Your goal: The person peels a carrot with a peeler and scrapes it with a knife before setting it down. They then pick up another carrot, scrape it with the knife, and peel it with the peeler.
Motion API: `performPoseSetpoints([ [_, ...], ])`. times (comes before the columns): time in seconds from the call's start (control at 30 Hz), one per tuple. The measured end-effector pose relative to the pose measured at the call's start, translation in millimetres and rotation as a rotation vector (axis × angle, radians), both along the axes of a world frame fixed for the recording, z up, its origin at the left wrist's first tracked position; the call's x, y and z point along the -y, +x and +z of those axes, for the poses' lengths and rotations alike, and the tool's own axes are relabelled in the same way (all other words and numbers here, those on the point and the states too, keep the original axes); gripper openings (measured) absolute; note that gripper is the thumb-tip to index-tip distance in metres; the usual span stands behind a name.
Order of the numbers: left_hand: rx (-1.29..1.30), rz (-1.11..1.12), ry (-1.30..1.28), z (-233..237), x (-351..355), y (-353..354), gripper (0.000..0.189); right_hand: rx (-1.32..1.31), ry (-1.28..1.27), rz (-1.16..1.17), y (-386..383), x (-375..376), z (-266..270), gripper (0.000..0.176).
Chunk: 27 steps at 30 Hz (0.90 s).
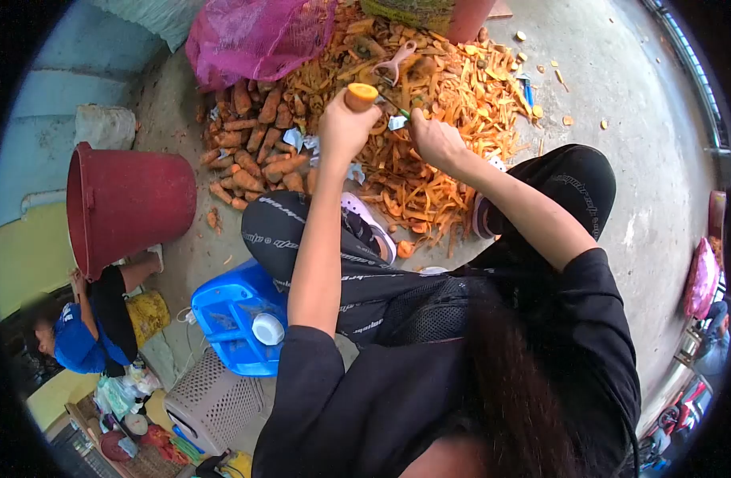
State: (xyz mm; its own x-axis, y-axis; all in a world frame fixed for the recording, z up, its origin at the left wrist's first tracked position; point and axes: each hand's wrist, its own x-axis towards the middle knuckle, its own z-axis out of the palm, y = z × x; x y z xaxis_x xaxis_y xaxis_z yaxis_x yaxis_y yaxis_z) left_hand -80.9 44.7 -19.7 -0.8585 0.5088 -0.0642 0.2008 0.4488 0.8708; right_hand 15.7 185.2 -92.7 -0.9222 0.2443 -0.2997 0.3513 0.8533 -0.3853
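My left hand is wrapped round a carrot whose cut, bright orange end faces up. Just to its right, my right hand grips a knife with a green handle, its thin blade pointing toward the carrot. Beneath and beyond both hands spreads a large heap of orange peelings. A pale pink peeler lies on the heap above the hands. Unpeeled carrots are piled to the left, with scraps of bluish paper beside them.
A pink mesh sack stands behind the carrots. At left are a red tub, a blue container and a grey perforated basket. Another person in blue sits by the tub. A blue tool lies right of the peelings.
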Motion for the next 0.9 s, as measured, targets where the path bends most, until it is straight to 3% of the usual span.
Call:
performPoseSetpoints([
  [0.23,-0.169,-0.074,0.466,-4.6,8.5,11.6,0.027,-0.222,-0.084,-0.025,-1.4,15.2,43.1,0.024],
  [0.33,-0.05,-0.106,0.571,4.0,7.2,16.9,0.026,-0.257,-0.111,-0.015,-5.6,14.0,52.8,0.029],
  [0.57,-0.187,-0.156,0.599,12.2,5.1,14.8,0.022,-0.303,-0.082,-0.039,-10.6,5.9,54.9,0.031],
  [0.67,-0.36,-0.017,0.263,4.3,8.1,10.5,0.025,-0.327,-0.148,-0.111,-12.8,3.0,56.1,0.031],
  [0.77,-0.414,0.136,-0.064,8.4,8.0,15.7,0.032,-0.542,-0.173,-0.18,-17.9,-0.3,53.1,0.03],
  [0.9,-0.239,0.238,-0.549,0.3,6.5,10.2,0.037,-0.531,-0.221,-0.181,-10.9,8.7,74.7,0.032],
])
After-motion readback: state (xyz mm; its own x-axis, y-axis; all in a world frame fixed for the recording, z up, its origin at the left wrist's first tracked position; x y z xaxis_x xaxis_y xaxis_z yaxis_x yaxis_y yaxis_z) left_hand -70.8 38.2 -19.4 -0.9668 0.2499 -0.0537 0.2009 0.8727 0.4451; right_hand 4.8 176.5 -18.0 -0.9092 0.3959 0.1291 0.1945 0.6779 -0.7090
